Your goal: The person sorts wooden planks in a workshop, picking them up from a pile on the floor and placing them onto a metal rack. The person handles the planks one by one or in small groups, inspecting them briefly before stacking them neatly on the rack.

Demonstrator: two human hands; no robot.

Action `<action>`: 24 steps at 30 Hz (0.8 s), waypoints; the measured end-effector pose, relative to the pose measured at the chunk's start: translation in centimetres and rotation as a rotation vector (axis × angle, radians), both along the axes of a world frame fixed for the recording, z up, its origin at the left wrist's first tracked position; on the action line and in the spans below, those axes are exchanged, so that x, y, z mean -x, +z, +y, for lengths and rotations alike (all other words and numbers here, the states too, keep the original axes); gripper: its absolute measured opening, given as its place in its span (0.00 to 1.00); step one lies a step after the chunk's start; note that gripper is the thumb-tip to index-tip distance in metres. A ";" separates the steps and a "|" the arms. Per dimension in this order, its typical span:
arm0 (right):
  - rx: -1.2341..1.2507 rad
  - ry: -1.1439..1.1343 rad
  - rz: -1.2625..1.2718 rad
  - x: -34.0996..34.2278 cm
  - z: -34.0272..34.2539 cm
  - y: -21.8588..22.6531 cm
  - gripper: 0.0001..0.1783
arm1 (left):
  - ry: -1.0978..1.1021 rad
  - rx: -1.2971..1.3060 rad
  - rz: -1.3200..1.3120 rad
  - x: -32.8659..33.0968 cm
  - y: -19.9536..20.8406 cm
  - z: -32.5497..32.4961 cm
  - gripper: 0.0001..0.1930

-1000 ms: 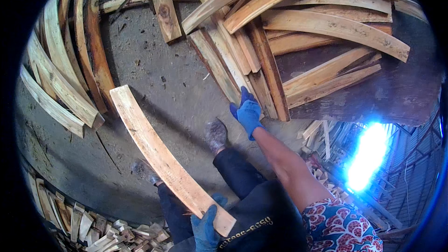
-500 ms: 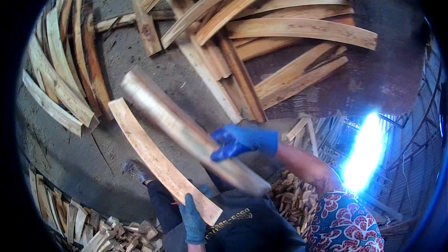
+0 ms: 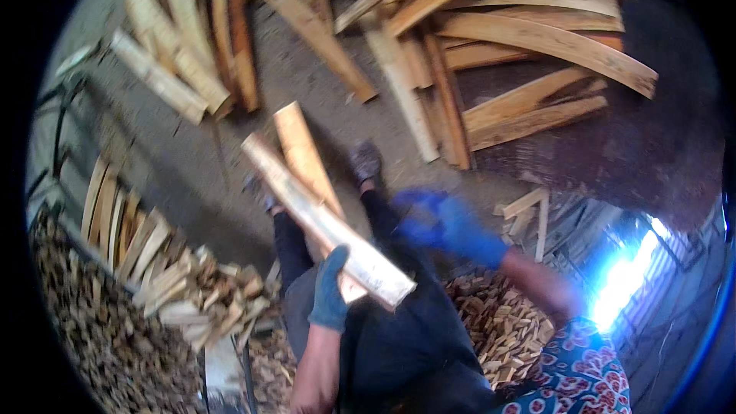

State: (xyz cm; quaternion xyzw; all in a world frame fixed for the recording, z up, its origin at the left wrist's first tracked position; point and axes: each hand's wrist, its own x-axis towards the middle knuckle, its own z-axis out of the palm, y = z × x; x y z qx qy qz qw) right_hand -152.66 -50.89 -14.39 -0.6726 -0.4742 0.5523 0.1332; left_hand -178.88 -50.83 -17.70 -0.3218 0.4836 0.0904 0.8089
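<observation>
My left hand, in a blue-grey glove, is closed round the lower ends of two wooden boards in front of my lap. The upper board is pale, with a light narrow face, and slants from upper left to lower right. Partly hidden beneath it, a second, more orange board points up and away. My right hand, in a bright blue glove, is off to the right of the boards, touching neither. Its fingers look spread but are blurred, with nothing visible in them.
Long curved boards lie stacked on a dark surface at upper right. More boards lean together at upper left. Short offcuts are heaped at lower left, and small blocks are piled right of my lap.
The pale board, earlier loose beside my right hand, now lies across the other board in my left hand. My right hand has let go and moved right. The view has shifted.
</observation>
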 end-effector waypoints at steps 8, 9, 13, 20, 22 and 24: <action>0.200 0.975 -1.246 -25.4 1.4 -1.6 0.39 | 0.028 -0.136 0.019 -0.7 2.0 -0.6 0.33; 0.124 1.018 -1.219 -27.5 1.0 -1.6 0.40 | 0.026 -0.135 0.013 -1.0 1.5 -1.1 0.33; -0.059 1.022 -1.165 -29.4 1.3 -2.2 0.37 | 0.071 -0.127 0.061 -2.4 2.8 -1.7 0.33; 0.259 1.010 -1.121 -29.9 0.9 0.6 0.32 | 0.013 -0.167 0.299 -1.1 2.7 -4.2 0.35; 0.175 1.023 -1.117 -29.7 -0.3 2.9 0.35 | 0.016 -0.188 0.290 -2.2 4.2 -2.8 0.37; 0.082 0.995 -1.086 -31.0 -1.9 4.5 0.36 | 0.019 -0.209 0.236 -3.0 4.1 -2.1 0.35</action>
